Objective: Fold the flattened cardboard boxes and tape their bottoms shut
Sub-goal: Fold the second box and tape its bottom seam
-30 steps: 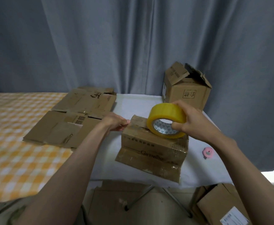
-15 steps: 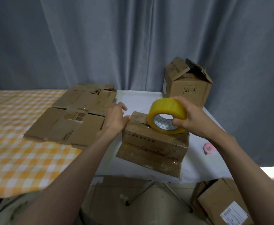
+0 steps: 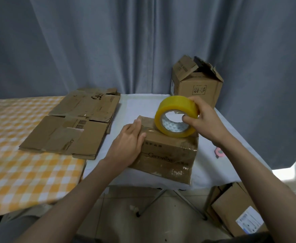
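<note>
A folded brown cardboard box (image 3: 170,155) lies bottom-up on the white table (image 3: 138,106), with glossy tape along its near side. My left hand (image 3: 128,144) presses flat on the box's left top edge, fingers straight. My right hand (image 3: 203,120) grips a yellow roll of tape (image 3: 176,118), thumb inside its core, and the roll rests tilted on the box's top. Flattened cardboard boxes (image 3: 70,130) lie in a pile to the left, across the seam with the checked cloth.
An assembled box (image 3: 198,85) with raised flaps stands at the table's back right. A small pink object (image 3: 220,152) lies on the table behind my right forearm. Another box (image 3: 238,209) sits on the floor at lower right. An orange checked cloth (image 3: 21,172) covers the left table.
My left hand slid from the box's far left corner onto its left top edge and flattened there. The tape roll stayed on the box top in my right hand.
</note>
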A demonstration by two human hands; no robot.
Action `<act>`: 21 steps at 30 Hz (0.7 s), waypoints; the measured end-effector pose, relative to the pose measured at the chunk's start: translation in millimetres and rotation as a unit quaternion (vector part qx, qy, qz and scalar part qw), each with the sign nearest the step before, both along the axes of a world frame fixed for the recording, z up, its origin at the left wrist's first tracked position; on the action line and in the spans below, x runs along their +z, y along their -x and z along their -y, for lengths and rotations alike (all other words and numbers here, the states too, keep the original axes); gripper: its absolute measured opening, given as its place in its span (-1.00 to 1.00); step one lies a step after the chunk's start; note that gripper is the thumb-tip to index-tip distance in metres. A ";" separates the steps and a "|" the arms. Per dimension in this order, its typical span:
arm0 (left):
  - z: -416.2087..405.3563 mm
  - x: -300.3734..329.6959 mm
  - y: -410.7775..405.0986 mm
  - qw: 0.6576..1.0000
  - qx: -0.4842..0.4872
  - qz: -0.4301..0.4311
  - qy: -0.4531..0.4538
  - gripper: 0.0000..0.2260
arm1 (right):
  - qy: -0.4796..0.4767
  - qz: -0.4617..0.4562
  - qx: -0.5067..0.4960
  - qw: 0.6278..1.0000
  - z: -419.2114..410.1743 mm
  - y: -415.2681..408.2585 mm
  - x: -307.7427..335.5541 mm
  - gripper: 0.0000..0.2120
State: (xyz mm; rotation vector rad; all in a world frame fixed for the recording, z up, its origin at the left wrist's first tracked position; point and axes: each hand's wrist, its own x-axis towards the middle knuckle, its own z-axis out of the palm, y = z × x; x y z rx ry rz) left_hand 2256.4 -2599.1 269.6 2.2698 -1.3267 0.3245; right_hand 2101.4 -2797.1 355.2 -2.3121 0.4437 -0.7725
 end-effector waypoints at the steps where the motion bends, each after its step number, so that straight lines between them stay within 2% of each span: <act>1: -0.4 -2.9 1.0 1.000 0.001 -0.001 -0.013 -0.48 | 0.013 0.007 0.001 1.000 -0.9 0.5 3.4 -0.57; 5: 0.8 -11.5 3.3 0.998 0.003 0.026 -0.048 -0.38 | 0.078 -0.006 0.006 0.997 -5.1 -2.6 13.0 -0.42; 8: 1.9 -9.9 6.0 0.995 0.009 0.060 -0.079 -0.39 | 0.117 -0.033 0.009 0.993 -10.2 -10.5 12.9 -0.35; 13: 4.4 6.3 14.3 0.992 0.038 0.084 -0.091 -0.42 | 0.127 -0.073 0.010 0.989 -3.4 -13.3 9.3 -0.27; 17: 14.7 5.9 18.1 0.994 0.005 0.060 -0.091 -0.35 | 0.105 -0.074 0.033 0.991 1.3 -8.2 5.0 -0.19; 19: 16.7 4.7 19.3 0.996 -0.010 0.028 -0.083 -0.32 | 0.083 -0.045 0.013 0.995 3.9 -5.7 1.2 -0.26; 21: 16.5 5.1 19.7 0.996 -0.028 0.023 -0.083 -0.32 | 0.040 -0.043 -0.013 0.998 8.3 -3.4 -2.8 -0.41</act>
